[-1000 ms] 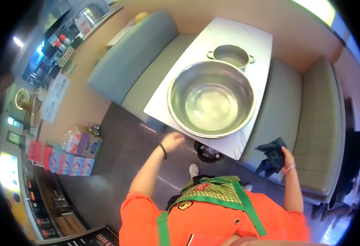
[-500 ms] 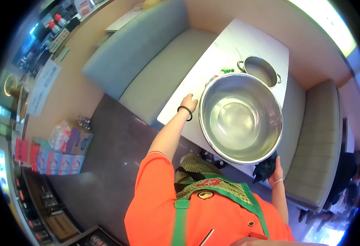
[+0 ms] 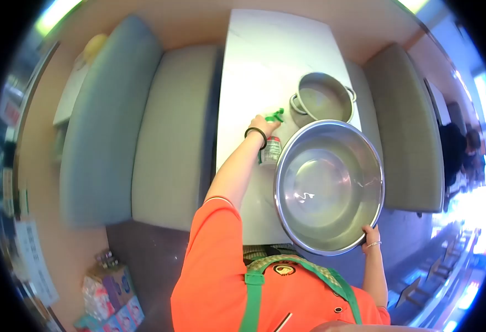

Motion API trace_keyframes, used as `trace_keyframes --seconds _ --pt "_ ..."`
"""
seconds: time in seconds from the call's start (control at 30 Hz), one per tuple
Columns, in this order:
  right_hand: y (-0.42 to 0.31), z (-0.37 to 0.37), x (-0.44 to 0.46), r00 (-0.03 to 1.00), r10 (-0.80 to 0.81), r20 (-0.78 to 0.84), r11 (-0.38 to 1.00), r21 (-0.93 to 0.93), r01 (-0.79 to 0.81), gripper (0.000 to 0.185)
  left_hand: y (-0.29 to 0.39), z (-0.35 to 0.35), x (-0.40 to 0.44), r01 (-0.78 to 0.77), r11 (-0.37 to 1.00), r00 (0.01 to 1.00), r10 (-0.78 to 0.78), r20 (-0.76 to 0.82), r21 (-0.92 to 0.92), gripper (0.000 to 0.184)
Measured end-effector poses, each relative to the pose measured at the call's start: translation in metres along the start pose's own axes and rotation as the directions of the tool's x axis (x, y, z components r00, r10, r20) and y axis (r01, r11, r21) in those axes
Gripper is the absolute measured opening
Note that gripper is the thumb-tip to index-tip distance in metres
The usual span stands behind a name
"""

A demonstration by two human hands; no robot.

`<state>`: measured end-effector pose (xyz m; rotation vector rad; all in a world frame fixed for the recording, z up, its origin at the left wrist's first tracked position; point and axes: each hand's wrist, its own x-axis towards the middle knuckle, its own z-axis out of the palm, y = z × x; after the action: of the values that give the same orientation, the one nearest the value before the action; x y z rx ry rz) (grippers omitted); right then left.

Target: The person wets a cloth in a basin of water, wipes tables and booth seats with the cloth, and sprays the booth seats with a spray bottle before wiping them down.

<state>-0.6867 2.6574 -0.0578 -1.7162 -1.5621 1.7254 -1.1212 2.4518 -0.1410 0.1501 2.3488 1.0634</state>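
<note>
My left hand (image 3: 265,126) is closed round the neck of a spray bottle (image 3: 271,150) with a green trigger head, left of the big basin. The large steel basin (image 3: 328,185) is tilted at the right front part of the white table (image 3: 254,66). My right hand (image 3: 370,234) grips the basin's lower right rim, with fingers over the edge. The dark cloth seen earlier in this hand is hidden. Behind the basin stands a smaller two-handled steel pot (image 3: 325,98), close to its rim.
A grey-blue bench (image 3: 110,122) and its seat lie left of the table, another bench (image 3: 406,133) right. Boxes and a plastic bag (image 3: 96,296) stand on the floor at lower left. At far right a person in dark clothes (image 3: 451,146) is visible.
My left hand has reached forward over the table and taken hold of the spray bottle. My right hand has moved from beside the table to the basin's rim. The basin has shifted right and tilted.
</note>
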Motion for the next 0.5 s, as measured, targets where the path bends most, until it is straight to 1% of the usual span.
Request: trace_keyframes --seconds 0.03,0.1,0.17,0.2,0.23,0.27,0.3,0.33,0.37,0.4,0.43,0.47,0.5 --pt "0.002 0.002 -0.001 1.0 0.002 -0.029 1.0 0.026 -0.001 0.044 -0.001 0.011 0.015 -0.028 0.999 0.999 0.028 0.023 0.014 0.056" --pt "0.01 -0.004 -0.006 0.999 0.023 -0.043 0.999 -0.031 -0.024 0.042 -0.01 0.033 0.04 0.023 0.986 0.984 -0.052 0.17 0.165 0.05" --pt "0.015 0.001 -0.015 0.996 0.045 -0.079 0.999 -0.018 -0.047 0.046 -0.011 0.016 0.033 0.064 0.98 0.98 -0.098 0.176 0.19 0.041" --pt "0.017 0.004 -0.023 0.995 0.053 -0.083 0.999 0.014 -0.052 0.048 -0.042 0.016 0.051 0.093 0.996 0.973 -0.091 0.212 0.0 0.034" --pt "0.02 0.007 -0.025 0.995 0.061 -0.084 0.997 0.05 -0.057 0.05 -0.034 -0.015 0.026 0.214 0.948 0.944 -0.139 0.299 -0.235 0.024" --pt "0.028 0.008 -0.022 0.995 0.057 -0.086 0.996 0.069 -0.051 0.051 -0.047 -0.031 0.026 0.266 0.867 0.891 -0.054 0.45 -0.422 0.018" --pt "0.037 0.007 -0.02 0.995 0.045 -0.091 0.996 0.085 -0.038 0.053 -0.048 -0.048 0.021 0.346 0.802 0.826 -0.014 0.563 -0.487 0.017" --pt "0.042 0.009 -0.018 0.993 0.032 -0.115 0.997 0.069 -0.025 0.054 -0.047 -0.058 0.016 0.423 0.713 0.775 0.035 0.63 -0.559 0.016" --pt "0.039 0.016 -0.024 0.987 0.039 -0.155 0.995 0.092 -0.025 0.055 -0.031 -0.062 -0.001 0.455 0.657 0.726 0.116 0.678 -0.601 0.018" --pt "0.042 0.017 -0.026 0.987 0.07 -0.144 0.985 0.167 -0.045 0.054 -0.019 -0.062 -0.007 0.429 0.68 0.653 0.221 0.724 -0.595 0.029" --pt "0.042 0.024 -0.032 0.986 0.032 -0.161 0.982 0.189 -0.001 0.05 -0.007 -0.061 -0.006 0.441 0.726 0.499 0.291 0.816 -0.528 0.042" --pt "0.057 0.025 -0.034 0.976 -0.018 -0.216 0.991 0.123 0.045 0.047 0.004 -0.05 -0.006 0.384 0.754 0.442 0.357 0.823 -0.533 0.049" --pt "0.066 0.033 -0.035 0.966 -0.044 -0.256 0.998 0.027 0.053 0.051 -0.011 -0.047 0.013 0.396 0.741 0.415 0.383 0.825 -0.543 0.044"
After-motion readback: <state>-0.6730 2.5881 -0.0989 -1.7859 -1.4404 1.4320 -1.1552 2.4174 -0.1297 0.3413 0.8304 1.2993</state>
